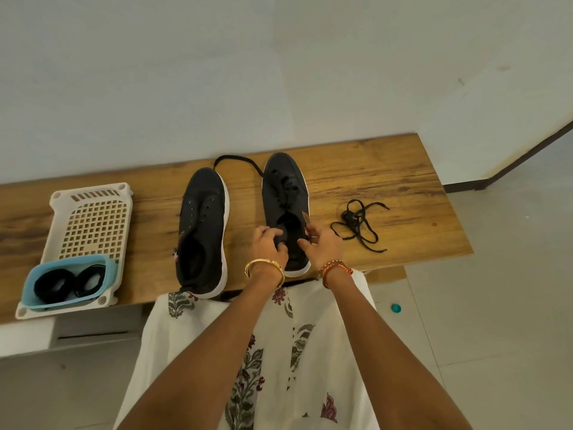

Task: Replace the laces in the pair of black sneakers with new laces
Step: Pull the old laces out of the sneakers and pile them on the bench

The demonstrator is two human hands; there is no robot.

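Gripping the right sneaker (286, 193) collar, both hands (294, 243) clamp its sides.

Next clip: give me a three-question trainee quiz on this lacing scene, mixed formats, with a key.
1. True or false: the left sneaker has no lace in its eyelets.
2. Where are the rolled laces? A) blue tub B) table C) inside a shoe
3. Fill in: both hands hold the ___ sneaker at its opening.

Key: 1 true; 2 A, the blue tub; 3 right, with left hand and right hand on it.
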